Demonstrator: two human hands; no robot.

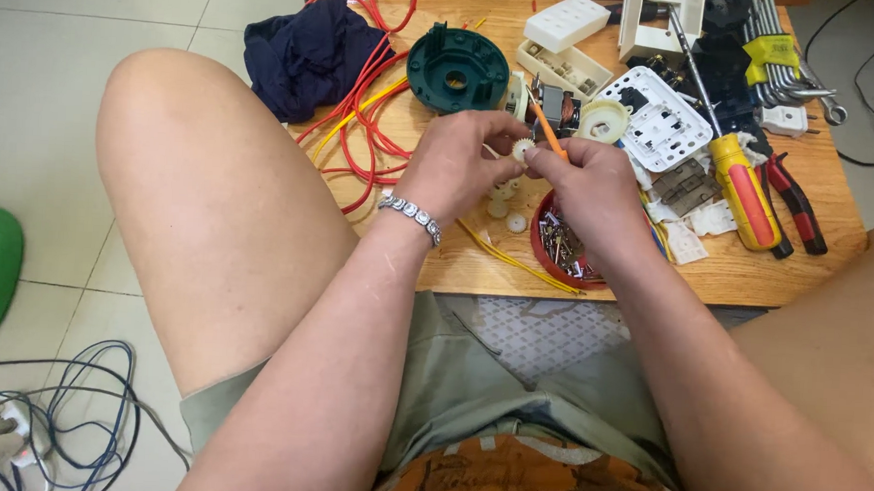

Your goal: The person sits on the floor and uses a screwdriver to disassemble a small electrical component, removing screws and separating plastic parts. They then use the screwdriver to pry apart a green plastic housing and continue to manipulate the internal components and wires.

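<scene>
Above the near edge of the low wooden table [750,274], both hands meet over a small white toothed plastic gear [522,151]. The left hand [455,163], with a silver link bracelet [411,215] at its wrist, pinches the gear between thumb and fingertips, and the right hand [587,183] closes its fingers on a thin orange stick-like tool [548,133] whose lower end touches the gear. Just beyond the gear lies a small electric motor with copper windings [556,108], and left of the motor sits a round dark green plastic housing [457,70]. Right of the motor lie a white plastic switch plate [663,123] and a screwdriver with an orange and yellow handle [744,190]. Partly hidden under the right hand is a red round bowl of small metal screws [560,251]. More small white gears [506,204] lie on the table just below the hands. Red and yellow wires [364,115] spread left of the green housing, beside a crumpled dark blue cloth [308,53]. Red-handled pliers [797,202] and a set of metal hex keys [784,54] lie right of the screwdriver.
</scene>
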